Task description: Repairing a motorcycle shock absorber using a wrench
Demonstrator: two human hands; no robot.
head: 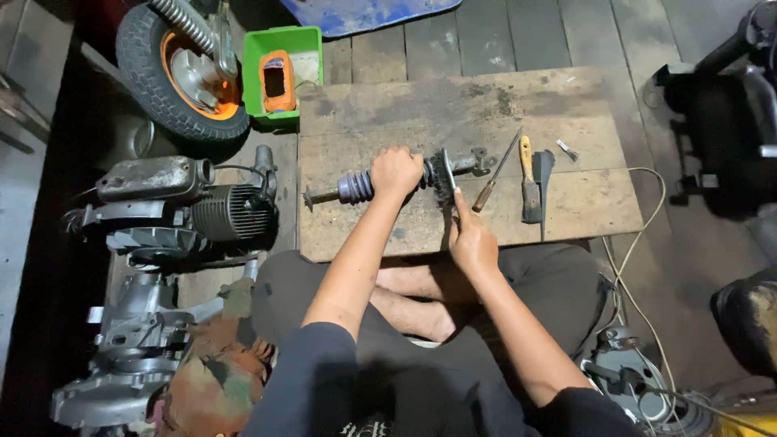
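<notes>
Our left hand (396, 171) is wrapped tightly around the shaft assembly (380, 183), just beside its ribbed grey rubber boot (355, 186), pinning it flat near the middle of the wooden board (566, 214) that serves as work surface. Our right hand (472, 239) is closed around a slim metal tool (449, 175), whose tip meets the assembly at the dark fitting right of the left hand. The assembly lies lengthwise, its thin rod end pointing toward the board's left edge and its bracket end toward the centre.

Right of the bracket lie a screwdriver (494, 174) with a wooden handle, a yellow-handled brush (528, 182), a dark flat blade (544, 174) and a small metal piece (566, 149), all toward the board's right half. Beyond the far left corner stand a green plastic bin (307, 48) and a small wheel (180, 69); engine parts (190, 206) lie off the left edge.

Risk, as we judge it: the tool may slip off the greasy fitting and strike the left hand close by, or nick the rubber boot. The round assembly could also roll if the grip loosens.
</notes>
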